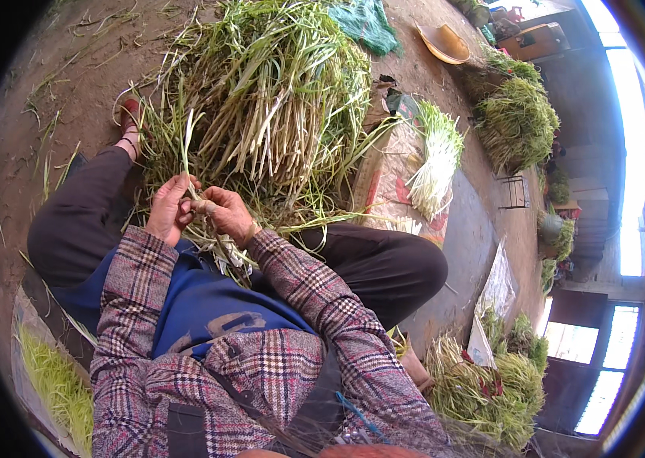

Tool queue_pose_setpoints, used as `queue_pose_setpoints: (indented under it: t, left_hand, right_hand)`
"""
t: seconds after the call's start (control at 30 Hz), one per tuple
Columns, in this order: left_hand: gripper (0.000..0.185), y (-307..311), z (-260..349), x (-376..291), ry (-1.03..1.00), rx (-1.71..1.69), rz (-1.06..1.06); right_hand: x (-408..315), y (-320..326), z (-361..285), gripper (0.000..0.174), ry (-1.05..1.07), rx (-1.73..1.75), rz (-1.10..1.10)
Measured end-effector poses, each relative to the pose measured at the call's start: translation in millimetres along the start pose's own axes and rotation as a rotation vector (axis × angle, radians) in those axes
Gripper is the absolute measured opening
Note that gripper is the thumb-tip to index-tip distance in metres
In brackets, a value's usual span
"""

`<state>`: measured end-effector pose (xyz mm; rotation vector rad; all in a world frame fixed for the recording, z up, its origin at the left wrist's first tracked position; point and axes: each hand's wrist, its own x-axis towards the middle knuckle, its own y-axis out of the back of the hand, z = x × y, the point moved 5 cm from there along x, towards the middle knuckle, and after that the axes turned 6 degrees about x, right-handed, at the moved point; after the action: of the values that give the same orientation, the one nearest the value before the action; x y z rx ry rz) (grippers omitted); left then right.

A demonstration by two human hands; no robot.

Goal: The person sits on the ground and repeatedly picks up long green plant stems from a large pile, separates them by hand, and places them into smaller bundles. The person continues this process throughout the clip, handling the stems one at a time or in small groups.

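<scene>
My left hand (168, 209) pinches a thin green-and-white plant stalk (187, 143) that stands up above the fingers. Close beside it, my right hand (225, 212) has its thumb and fingers closed on the lower part of the same stalk. Both hands are over my lap, above a blue apron (225, 309). Pale peelings and loose stalks (231, 252) lie under the hands. Just beyond them rises a large heap of long-stemmed green vegetables (282, 86), its pale stem ends towards me. The fingertips partly hide each other.
A bundle of white-stemmed greens (434, 160) lies on a printed woven sack (394, 172) at the right. Farther off are a woven basket (442, 43), green netting (365, 23) and another heap of greens (517, 126). More bundles (482, 389) are at lower right, yellow-green leaves (56, 383) at lower left.
</scene>
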<state>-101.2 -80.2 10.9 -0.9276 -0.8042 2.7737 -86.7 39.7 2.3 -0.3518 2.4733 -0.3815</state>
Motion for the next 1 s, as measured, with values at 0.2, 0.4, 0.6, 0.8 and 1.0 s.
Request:
queue_pose_setpoints:
  t: [0.2,0.4,0.6,0.8,1.0]
  left_hand:
    - [0.022,-6,-6,4,0.008,-0.031,-0.003]
    - [0.024,-3,-15,3,-0.002,0.176,0.154]
    - [0.025,-5,-13,0,-0.035,0.228,0.157]
    - [0.026,-12,-10,-2,0.025,0.310,0.095]
    - [0.023,2,8,6,-0.077,0.103,0.080]
  right_hand:
    - [-1,8,-11,0.014,0.188,-0.068,-0.037]
    - [-14,-9,-25,0.023,0.436,-0.345,0.020]
    - [-29,-2,-32,0.013,0.501,-0.843,0.076]
    - [-37,10,-21,0.010,0.536,-0.805,0.158]
    - [-41,33,-5,0.013,0.356,-0.640,0.290]
